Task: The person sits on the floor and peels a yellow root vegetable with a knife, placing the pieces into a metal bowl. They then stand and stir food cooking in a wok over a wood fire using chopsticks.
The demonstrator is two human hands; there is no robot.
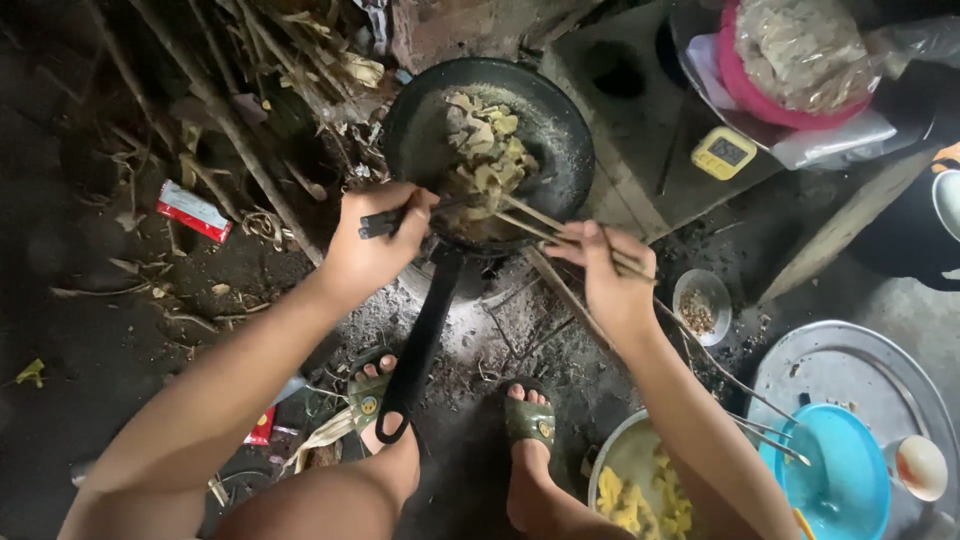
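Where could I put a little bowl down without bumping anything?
The bare ashy ground between the pan handle and the right foot is free. So is the dark dirt left of the left arm. By the right hand it is crowded: small bowl, metal tray, blue bowl.

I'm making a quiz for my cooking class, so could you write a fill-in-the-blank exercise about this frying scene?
1. The right hand holds long ____ over the food.
2. The left hand grips a dark tool at the rim of the black ____.
3. The small timer beyond the pan is ____ in colour.
4. Both feet wear ____.

Missing words: chopsticks; pan; yellow; sandals
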